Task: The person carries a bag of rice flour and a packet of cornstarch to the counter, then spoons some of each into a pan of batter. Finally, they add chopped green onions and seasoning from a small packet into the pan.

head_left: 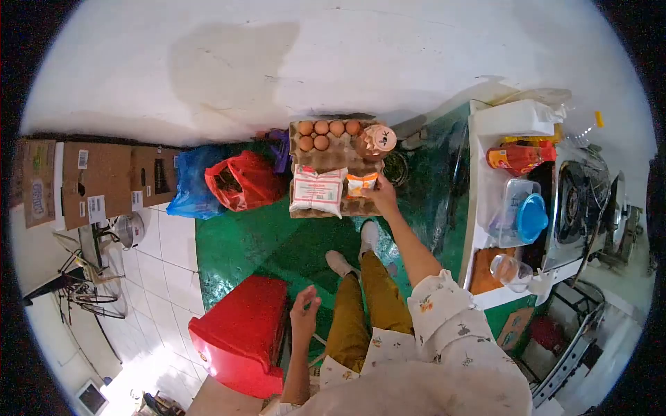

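Observation:
My right hand (381, 195) reaches forward with its fingers closed on a small orange-and-white packet (361, 184). That packet is over a cardboard egg tray (340, 151), beside a larger white plastic bag with red print (318, 190). Several brown eggs (321, 127) sit in the tray's far rows. A pinkish container with a patterned lid (379, 139) stands at the tray's far right corner. My left hand (304, 309) hangs nearer my body, fingers loosely curled and apart, holding nothing, close to a red plastic stool (239, 333).
Left of the tray lie a red plastic bag (246, 182) and a blue one (194, 182), with cardboard boxes (104, 182) farther left. On the right, a white counter (479, 263) bears a clear container with a blue lid (531, 217) and a gas stove (574, 201).

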Motion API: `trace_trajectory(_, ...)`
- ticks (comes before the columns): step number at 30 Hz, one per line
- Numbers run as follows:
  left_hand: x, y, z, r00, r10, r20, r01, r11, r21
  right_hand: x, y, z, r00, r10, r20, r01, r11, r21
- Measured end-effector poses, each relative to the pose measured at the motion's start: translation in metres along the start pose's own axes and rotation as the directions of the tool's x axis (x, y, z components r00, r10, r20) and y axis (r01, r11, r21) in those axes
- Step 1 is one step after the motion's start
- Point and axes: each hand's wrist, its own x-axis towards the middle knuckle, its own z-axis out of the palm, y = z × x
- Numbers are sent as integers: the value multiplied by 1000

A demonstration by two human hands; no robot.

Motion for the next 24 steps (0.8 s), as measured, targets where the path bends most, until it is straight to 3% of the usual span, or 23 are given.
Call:
trace_trajectory(3,7,24,11,1000,-19,18,18,999,28,13,25,-4,999,-29,20,32,984,-177)
trace_trajectory(5,13,33,19,998,-26,53,23,998,54,11,14,-8,1000,-29,11,30,965,-261)
trace_trajectory(7,22,32,23,998,1,57,-3,999,41,1,-25,-6,997,66,42,-44,916,-398)
trace_trajectory(9,29,34,26,995,33,96,-37,998,46,-13,-29,-2,995,-15,-98,-14,956,-292)
trace_trajectory(11,36,36,31,990,65,123,-72,996,51,-29,-28,-10,985,15,-173,-64,958,-280)
trace_trajectory(12,39,36,35,994,36,102,-33,999,-33,-41,-25,-15,971,-35,-237,-14,979,-202)
trace_trajectory(13,40,44,40,997,5,83,5,993,-115,-54,-39,-19,950,-81,-302,45,991,-126)
trace_trajectory(14,42,52,44,994,14,104,-4,995,-103,-73,-54,-30,960,-35,-277,-12,986,-164)
trace_trajectory(15,44,70,51,987,65,147,-59,997,-46,-99,-101,-43,967,15,-252,-67,977,-201)
trace_trajectory(17,53,100,73,968,133,212,-139,990,16,-146,-173,-65,977,-49,-206,-2,971,-239)
trace_trajectory(20,60,147,129,893,240,381,-262,965,4,-188,-236,-115,981,-62,-184,-6,937,-349)
trace_trajectory(22,55,189,174,840,225,494,-280,959,38,-198,-256,-151,784,-459,-419,175,810,-560)
trace_trajectory(23,55,207,198,822,177,541,-273,957,101,-199,-275,-170,746,-448,-493,67,787,-613)
trace_trajectory(24,53,217,222,784,242,572,-297,955,2,-196,-277,-187,675,-446,-588,-80,748,-659)
